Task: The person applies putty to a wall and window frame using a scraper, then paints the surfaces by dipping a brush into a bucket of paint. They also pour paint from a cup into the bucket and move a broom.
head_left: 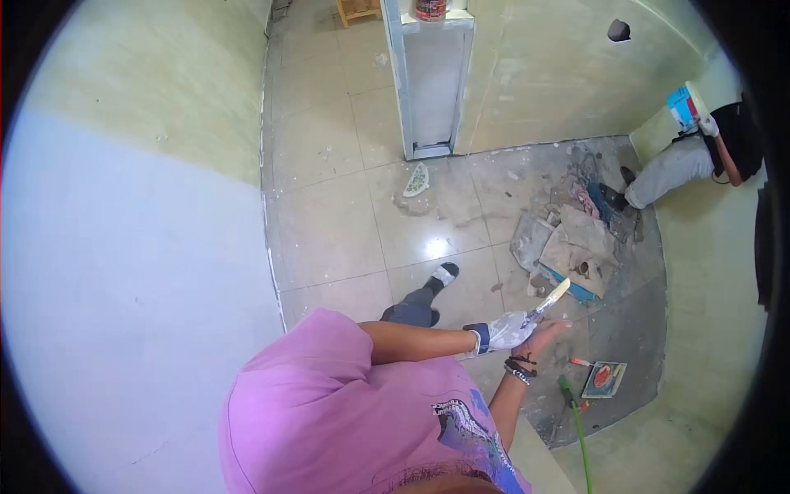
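Observation:
A paintbrush (547,302) with pale bristles points up and to the right from my left hand (508,331), whose fingers in a stained white glove are closed round its handle. Just below it is my right hand (546,333), bare, with bracelets at the wrist. Its fingers are stretched out flat and overlap the gloved hand's edge in this view. Beyond the brush tip, sheets of cardboard (580,243) lie on the floor with a small round container (583,268) on top.
A tray (605,380) with a red patch and a green pole (581,436) are at lower right. Against the right wall, another person (679,169) holds a paint bucket (683,107). A half-round patterned piece (416,180) lies on the spattered tiles (325,222) near the door frame (398,82).

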`<action>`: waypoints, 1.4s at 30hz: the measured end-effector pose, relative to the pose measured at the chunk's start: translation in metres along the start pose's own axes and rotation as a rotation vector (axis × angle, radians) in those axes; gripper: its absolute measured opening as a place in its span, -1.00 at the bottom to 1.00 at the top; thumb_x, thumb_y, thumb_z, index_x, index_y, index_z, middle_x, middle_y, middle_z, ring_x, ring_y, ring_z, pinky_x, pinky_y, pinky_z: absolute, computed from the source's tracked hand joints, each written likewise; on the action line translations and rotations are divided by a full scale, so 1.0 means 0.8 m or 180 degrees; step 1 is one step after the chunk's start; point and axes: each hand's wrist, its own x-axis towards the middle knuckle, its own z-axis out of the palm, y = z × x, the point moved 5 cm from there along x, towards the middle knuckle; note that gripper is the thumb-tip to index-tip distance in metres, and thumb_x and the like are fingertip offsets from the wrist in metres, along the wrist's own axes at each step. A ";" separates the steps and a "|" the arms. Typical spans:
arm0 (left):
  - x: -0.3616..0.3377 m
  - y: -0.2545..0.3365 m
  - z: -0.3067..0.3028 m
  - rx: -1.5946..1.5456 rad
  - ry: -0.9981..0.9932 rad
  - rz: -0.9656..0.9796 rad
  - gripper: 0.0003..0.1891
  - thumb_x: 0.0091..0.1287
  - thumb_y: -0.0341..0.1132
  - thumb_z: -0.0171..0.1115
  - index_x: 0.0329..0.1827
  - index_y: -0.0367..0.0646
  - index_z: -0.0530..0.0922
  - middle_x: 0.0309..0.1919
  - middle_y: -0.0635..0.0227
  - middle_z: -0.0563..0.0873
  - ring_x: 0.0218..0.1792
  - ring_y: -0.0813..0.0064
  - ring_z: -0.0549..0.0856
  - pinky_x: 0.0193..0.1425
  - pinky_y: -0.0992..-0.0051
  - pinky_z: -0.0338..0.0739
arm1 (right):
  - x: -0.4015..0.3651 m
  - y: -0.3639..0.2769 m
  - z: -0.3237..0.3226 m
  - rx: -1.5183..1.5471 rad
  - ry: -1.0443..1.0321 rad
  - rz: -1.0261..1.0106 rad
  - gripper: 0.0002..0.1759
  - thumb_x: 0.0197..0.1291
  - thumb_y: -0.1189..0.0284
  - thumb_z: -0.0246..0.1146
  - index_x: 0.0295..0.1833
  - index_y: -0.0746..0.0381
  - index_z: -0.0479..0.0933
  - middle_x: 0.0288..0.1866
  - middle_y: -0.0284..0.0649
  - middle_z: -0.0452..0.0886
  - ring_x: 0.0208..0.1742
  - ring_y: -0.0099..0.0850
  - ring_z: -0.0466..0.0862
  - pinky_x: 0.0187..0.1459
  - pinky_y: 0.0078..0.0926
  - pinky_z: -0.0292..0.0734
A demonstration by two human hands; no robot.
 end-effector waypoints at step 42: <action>0.239 -0.047 -0.044 0.0418 0.0762 -0.0470 -0.73 0.26 -0.21 0.04 -0.15 -0.20 0.53 -0.28 -0.01 0.65 -0.23 -0.04 0.64 -0.20 0.16 0.48 | 0.214 0.002 0.087 0.0682 -0.0163 0.0926 -0.04 0.24 -0.34 -0.26 0.53 0.09 -0.18 0.54 -0.18 -0.07 0.46 -0.24 0.14 0.41 -0.20 0.09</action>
